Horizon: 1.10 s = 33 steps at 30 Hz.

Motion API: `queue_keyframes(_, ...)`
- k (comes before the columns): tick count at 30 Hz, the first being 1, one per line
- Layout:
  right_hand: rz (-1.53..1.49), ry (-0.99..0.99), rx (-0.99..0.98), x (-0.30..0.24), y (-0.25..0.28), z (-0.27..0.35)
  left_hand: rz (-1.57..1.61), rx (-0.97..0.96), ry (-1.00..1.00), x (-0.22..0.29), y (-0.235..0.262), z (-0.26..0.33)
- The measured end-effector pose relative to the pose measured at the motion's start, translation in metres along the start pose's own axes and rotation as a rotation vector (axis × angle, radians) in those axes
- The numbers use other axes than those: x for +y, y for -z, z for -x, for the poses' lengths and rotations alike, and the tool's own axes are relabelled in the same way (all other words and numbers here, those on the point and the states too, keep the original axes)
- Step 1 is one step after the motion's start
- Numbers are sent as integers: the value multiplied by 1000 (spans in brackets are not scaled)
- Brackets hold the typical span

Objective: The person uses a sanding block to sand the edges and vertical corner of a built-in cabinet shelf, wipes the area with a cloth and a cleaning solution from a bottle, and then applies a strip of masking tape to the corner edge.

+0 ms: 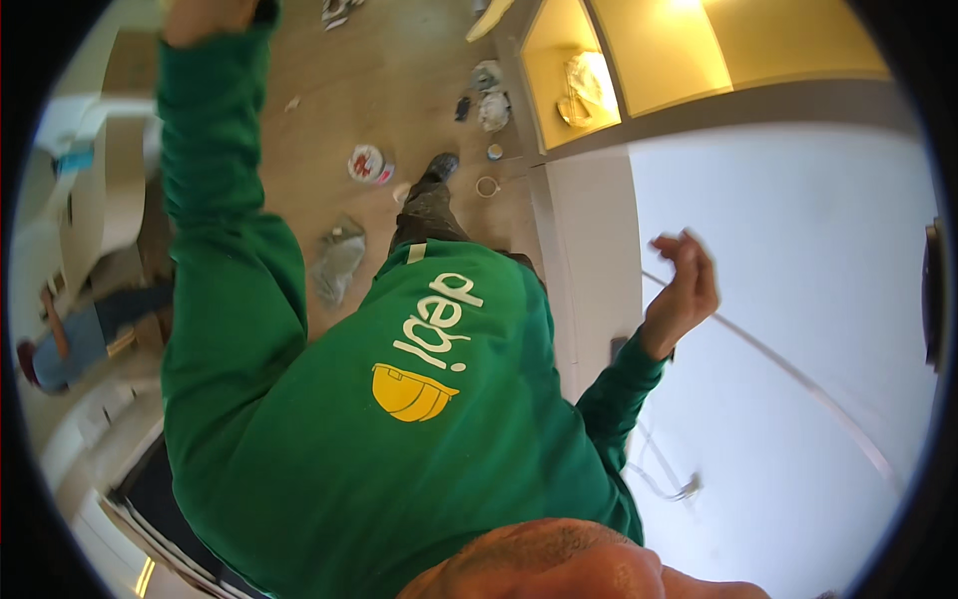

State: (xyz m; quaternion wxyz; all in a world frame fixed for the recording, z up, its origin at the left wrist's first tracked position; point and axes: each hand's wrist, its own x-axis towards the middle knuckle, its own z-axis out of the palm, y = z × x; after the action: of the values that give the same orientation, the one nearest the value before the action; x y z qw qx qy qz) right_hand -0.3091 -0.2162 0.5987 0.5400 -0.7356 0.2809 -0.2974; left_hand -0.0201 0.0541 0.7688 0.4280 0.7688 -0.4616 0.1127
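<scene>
My left arm, in a green sleeve, stretches to the top left, where my left hand (208,18) is cut off by the picture's rim. Its fingers are out of sight, and so is anything they may hold. On the other side my right hand (684,295) is raised in front of a pale, bright surface (798,260). Its fingers are loosely bent and apart, slightly blurred, with nothing visible in them. A thin strip (798,379) runs slantwise across the pale surface and seems to pass behind that hand.
Scattered over the brown floor (299,60) are a white and red tub (369,165), a grey plastic bag (340,260), a ring (487,187) and crumpled plastic (493,110). A yellow-lit shelf niche (569,90) stands top right. Another person (75,349) is at the far left.
</scene>
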Motion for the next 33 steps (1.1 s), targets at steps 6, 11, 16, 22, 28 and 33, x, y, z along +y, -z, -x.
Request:
queue_keyframes(6,-152,-403,-448,106,-57,46,50,187,913,-168,-21,252)
queue_keyframes(11,-24,-494,-797,173,-122,43,106,467,1404,-168,-93,509)
queue_keyframes(16,105,-451,-927,207,-162,32,-181,160,1326,-140,-162,720)
queue_keyframes(22,175,-474,-892,225,-171,27,39,-180,1959,-116,-197,841)
queue_keyframes(28,145,-411,-994,228,-206,39,125,462,1915,-75,-219,729)
queue_keyframes(33,158,-389,-1088,211,-231,66,-434,287,1794,-73,-202,776)
